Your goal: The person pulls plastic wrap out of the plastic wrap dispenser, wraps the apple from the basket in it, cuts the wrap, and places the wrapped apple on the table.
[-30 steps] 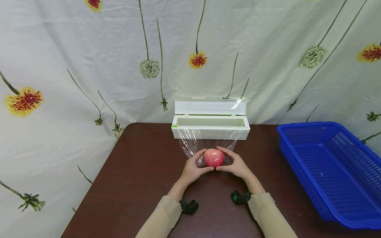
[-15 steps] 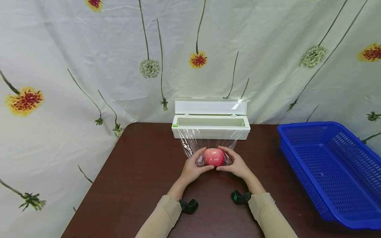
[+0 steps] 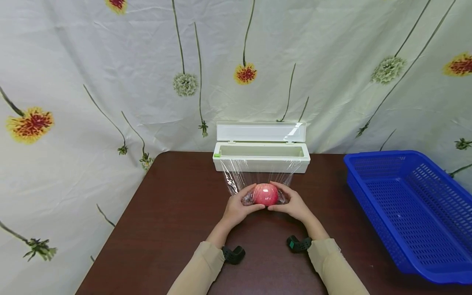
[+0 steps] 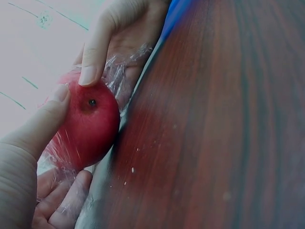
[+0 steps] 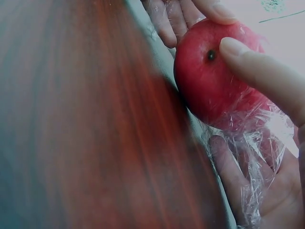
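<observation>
A red apple (image 3: 265, 194) is held between both hands near the middle of the table, with clear plastic wrap (image 5: 257, 162) bunched around its sides. The left hand (image 3: 236, 208) grips it from the left, thumb (image 4: 40, 119) on the face with the small dark hollow. From the right, the right hand (image 3: 293, 203) grips it likewise, its thumb (image 5: 259, 71) beside that hollow. Stretched film (image 3: 236, 174) runs from the apple back to a white wrap dispenser box (image 3: 262, 165), whose lid (image 3: 258, 132) stands raised. Some fingers are partly hidden behind the apple and wrap.
A large blue plastic basket (image 3: 409, 268) stands at the right of the dark brown table (image 3: 177, 217). Behind the table hangs a white flower-patterned cloth (image 3: 147, 61), close to the dispenser. Each wrist wears a black camera mount (image 3: 234, 255).
Both hands keep their grip and the apple stays nearly in place, turning slightly at most. The dispenser box and the basket have not moved.
</observation>
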The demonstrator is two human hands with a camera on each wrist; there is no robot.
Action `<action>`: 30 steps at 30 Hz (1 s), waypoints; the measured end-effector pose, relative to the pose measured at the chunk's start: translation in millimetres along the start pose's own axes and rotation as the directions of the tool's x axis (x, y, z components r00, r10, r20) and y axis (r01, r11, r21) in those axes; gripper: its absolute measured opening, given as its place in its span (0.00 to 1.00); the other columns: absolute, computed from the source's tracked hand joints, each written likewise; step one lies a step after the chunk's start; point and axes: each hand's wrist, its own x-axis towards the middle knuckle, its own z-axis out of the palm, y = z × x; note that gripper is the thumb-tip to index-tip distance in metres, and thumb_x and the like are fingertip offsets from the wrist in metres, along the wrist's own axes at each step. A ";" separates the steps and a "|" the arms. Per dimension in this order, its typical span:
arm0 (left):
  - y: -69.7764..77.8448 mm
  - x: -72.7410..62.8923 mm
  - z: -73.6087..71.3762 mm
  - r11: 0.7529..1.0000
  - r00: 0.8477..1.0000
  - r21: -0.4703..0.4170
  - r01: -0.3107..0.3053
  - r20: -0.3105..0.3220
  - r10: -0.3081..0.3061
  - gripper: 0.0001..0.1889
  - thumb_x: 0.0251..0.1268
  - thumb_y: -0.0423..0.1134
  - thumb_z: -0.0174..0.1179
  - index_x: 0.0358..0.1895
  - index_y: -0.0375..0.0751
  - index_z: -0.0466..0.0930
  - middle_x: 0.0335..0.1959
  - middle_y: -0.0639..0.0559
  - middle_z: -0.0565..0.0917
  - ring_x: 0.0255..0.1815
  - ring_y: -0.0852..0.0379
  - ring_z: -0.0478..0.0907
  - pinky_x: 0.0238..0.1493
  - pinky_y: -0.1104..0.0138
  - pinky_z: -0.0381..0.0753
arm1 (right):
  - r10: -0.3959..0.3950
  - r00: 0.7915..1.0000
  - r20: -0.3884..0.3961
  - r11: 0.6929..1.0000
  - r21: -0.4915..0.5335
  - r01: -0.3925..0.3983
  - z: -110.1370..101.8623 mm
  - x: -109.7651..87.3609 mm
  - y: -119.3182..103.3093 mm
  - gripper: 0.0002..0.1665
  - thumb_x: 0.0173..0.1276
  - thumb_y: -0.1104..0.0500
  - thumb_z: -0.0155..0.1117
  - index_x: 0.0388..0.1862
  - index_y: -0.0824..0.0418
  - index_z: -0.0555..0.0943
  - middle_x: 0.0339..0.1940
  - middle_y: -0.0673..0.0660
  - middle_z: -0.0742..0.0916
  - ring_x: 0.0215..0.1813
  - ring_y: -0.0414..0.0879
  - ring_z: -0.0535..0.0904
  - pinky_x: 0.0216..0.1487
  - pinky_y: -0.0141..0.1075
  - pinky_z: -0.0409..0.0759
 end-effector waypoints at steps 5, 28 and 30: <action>-0.1 -0.2 -1.4 1.000 1.000 0.030 0.008 -0.010 -0.008 0.38 0.45 0.52 0.73 0.63 0.47 0.73 0.57 0.51 0.78 0.57 0.55 0.75 0.55 0.58 0.75 | 0.029 1.000 0.011 1.000 -0.012 -0.029 -1.5 -2.6 -11.4 0.43 0.52 0.64 0.73 0.67 0.63 0.67 0.63 0.66 0.74 0.62 0.61 0.69 0.60 0.54 0.69; 0.3 -0.8 -7.1 0.997 0.998 0.041 0.061 0.003 -0.061 0.36 0.43 0.58 0.72 0.59 0.49 0.77 0.53 0.53 0.81 0.52 0.58 0.77 0.51 0.60 0.77 | 0.074 0.997 0.011 0.997 -0.040 -0.073 -2.8 -3.9 -15.5 0.41 0.52 0.60 0.74 0.65 0.63 0.70 0.61 0.63 0.76 0.61 0.59 0.70 0.59 0.52 0.71; 1.1 -1.0 -7.4 0.996 0.997 0.045 0.074 0.006 -0.074 0.36 0.43 0.59 0.72 0.59 0.50 0.77 0.54 0.53 0.80 0.53 0.57 0.77 0.52 0.59 0.77 | 0.074 0.997 0.010 0.997 -0.034 -0.074 -2.9 -4.4 -15.5 0.41 0.52 0.60 0.74 0.65 0.63 0.70 0.61 0.64 0.77 0.61 0.59 0.70 0.58 0.52 0.72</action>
